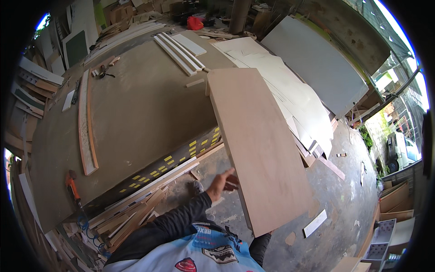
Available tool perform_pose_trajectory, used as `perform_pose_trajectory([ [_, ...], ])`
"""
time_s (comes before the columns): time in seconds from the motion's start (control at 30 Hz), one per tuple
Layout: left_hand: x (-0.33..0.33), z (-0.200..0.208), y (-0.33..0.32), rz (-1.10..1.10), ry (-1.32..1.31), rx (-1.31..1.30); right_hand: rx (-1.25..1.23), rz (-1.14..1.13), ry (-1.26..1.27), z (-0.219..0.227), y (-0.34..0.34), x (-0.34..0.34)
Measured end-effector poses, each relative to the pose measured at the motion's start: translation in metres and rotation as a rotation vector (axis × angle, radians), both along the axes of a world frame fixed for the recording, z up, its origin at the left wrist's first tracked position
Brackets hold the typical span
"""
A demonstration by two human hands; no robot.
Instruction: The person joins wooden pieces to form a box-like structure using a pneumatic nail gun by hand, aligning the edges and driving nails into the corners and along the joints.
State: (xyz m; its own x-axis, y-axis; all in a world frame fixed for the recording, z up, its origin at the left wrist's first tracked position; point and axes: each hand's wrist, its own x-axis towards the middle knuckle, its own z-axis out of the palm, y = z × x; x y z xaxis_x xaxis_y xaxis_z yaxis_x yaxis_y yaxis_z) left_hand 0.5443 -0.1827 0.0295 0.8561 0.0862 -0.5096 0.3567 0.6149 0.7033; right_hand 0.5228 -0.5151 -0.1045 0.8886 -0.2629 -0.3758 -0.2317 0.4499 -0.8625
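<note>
A long, light brown wooden panel [265, 149] with a raised side edge slants across the middle. Its far end reaches over the corner of the big worktable, and its near end lies close to my body. Beside its left edge is my left hand [220, 186], thumb and fingers apart, with the fingertips at the edge; whether they press on it I cannot make out. My right forearm [259, 249] goes under the near end of the panel. Only a sliver of my right hand [272, 232] shows at the near right corner, its fingers hidden.
On the brown worktable [149, 99] lie a narrow wooden frame piece [84, 122], white strips [174, 54] and an orange-handled air tool [72, 186] with a blue hose. Wood offcuts [131, 211] lie below its near edge. White sheets [294, 95] are stacked right of the panel.
</note>
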Motion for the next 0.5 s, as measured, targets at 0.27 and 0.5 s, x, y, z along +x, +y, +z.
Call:
perform_pose_trajectory([
  [0.27,0.21,-0.017,0.175,0.392,-0.173,-0.051,-0.12,-0.091,0.033,0.036,-0.011,0.059],
  [0.5,0.227,-0.032,0.166,0.454,-0.304,-0.142,-0.256,-0.118,-0.087,0.095,-0.036,0.138],
])
